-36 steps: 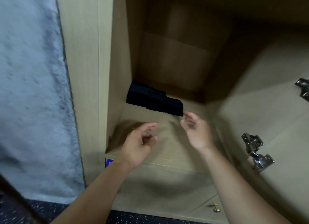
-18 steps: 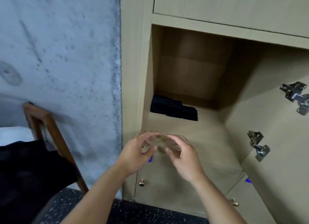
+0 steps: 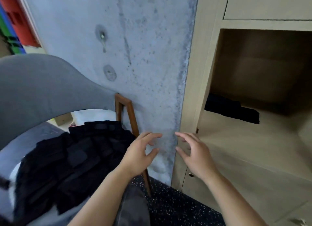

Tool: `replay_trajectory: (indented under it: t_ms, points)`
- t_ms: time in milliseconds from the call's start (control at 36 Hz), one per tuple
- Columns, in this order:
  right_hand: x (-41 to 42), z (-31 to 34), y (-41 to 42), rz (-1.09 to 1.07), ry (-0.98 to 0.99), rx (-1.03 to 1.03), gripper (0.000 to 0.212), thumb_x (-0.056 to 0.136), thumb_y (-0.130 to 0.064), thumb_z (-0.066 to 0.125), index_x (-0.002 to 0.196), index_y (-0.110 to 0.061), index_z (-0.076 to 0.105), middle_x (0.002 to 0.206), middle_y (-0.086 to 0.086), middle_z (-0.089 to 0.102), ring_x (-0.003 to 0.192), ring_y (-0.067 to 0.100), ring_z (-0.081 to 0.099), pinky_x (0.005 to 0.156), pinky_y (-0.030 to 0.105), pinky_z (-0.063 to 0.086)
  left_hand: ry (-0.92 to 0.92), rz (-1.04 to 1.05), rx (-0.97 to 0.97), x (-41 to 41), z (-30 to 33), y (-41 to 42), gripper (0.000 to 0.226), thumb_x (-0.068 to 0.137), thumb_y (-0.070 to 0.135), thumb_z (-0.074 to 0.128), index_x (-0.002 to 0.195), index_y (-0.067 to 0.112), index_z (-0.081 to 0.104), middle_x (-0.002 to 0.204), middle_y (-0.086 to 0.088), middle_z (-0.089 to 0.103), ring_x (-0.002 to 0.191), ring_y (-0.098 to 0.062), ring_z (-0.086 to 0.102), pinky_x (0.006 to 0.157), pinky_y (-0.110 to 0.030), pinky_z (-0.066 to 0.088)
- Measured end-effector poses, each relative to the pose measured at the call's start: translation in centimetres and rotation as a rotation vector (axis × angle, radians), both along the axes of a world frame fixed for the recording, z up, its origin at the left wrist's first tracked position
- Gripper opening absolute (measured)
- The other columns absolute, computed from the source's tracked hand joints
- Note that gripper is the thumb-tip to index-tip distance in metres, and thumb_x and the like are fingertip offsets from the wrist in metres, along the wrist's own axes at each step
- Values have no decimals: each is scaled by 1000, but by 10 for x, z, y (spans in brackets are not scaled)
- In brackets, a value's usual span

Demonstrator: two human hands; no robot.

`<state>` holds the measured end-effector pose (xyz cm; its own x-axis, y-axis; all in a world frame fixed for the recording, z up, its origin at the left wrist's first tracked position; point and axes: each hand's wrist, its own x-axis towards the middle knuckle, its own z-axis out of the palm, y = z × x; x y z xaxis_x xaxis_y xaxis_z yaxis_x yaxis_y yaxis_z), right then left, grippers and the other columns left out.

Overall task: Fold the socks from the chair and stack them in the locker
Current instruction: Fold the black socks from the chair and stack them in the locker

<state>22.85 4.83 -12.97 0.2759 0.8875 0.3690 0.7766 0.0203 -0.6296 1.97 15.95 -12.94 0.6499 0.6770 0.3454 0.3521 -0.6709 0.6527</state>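
Observation:
A heap of black socks (image 3: pixel 72 160) lies on the seat of a grey chair (image 3: pixel 38 83) at the lower left. Folded black socks (image 3: pixel 231 110) sit in a row at the back left of the open wooden locker (image 3: pixel 236 151) on the right. My left hand (image 3: pixel 138 155) and my right hand (image 3: pixel 194 153) hover side by side in front of the concrete wall, between chair and locker. Both have loosely spread, slightly bent fingers and hold nothing.
A grey concrete wall (image 3: pixel 135 56) stands between chair and locker. The chair's wooden leg (image 3: pixel 131 124) leans against the wall. Below the open locker are closed doors with small brass knobs (image 3: pixel 191 174). The floor (image 3: pixel 177 207) is dark and speckled.
The view has swung left from the locker toward the chair. Both hands drew back out of the locker and now hover empty near the wall; the folded socks stay inside.

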Motion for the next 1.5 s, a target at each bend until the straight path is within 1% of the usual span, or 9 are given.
replay_trajectory:
  t_ms: [167,361,556,722,833,944,1056,1250,1500]
  points:
    - [-37,2,19,102,11,23,49,95,-27,71,141,-37,55,130,-24,52,114,-6,53,99,26,49,-9,120,27,-53,-3,-10,42,97,33,68,134,47,56,129,26,52,111,-2,57,87,-23,52]
    - [-78,-3,42,210,18,27,48,97,-30,68,142,-38,54,125,-27,51,115,-6,52,98,24,49,-36,365,48,-118,-5,-14,39,97,33,68,133,43,58,127,27,53,111,-1,57,88,-22,49]
    - [-104,-10,58,289,4,25,47,98,-31,67,142,-37,54,130,-28,51,114,-8,53,95,20,49,-50,630,117,-191,-3,-2,38,95,25,70,130,38,61,119,21,56,105,-3,58,90,-34,52]
    - [-116,-12,67,311,32,31,46,97,-30,68,140,-38,55,131,-26,53,115,-6,54,91,15,45,40,856,140,-238,-11,21,38,94,29,70,132,28,64,128,2,60,123,-21,54,106,-37,43]
    - [-121,-14,69,326,40,45,46,96,-28,69,139,-39,55,128,-29,52,114,-10,52,90,16,47,181,967,74,-263,-27,42,43,95,43,64,137,36,58,136,0,57,129,-28,53,109,-50,45]
    - [-120,-17,69,339,55,48,46,96,-27,69,139,-37,56,130,-28,53,115,-8,53,89,18,50,238,1000,-48,-272,-34,56,47,97,43,62,142,38,53,139,-4,57,131,-31,51,108,-51,45]
    - [-117,-18,70,332,68,46,47,95,-26,70,139,-37,57,132,-27,54,116,-8,53,86,11,46,282,984,-105,-274,-38,64,48,99,46,58,145,45,47,139,-4,57,129,-29,53,105,-50,48]
    - [-114,-19,71,327,70,53,47,95,-26,71,138,-37,58,130,-26,54,115,-4,55,88,16,49,316,996,-52,-276,-39,71,47,96,45,62,142,48,48,139,0,58,130,-30,52,103,-52,50]
    - [-114,-20,70,324,58,33,46,96,-27,69,139,-36,57,130,-28,53,116,-6,54,88,14,49,277,992,-39,-275,-39,75,46,94,38,68,134,54,52,133,-3,55,126,-29,53,105,-52,48]
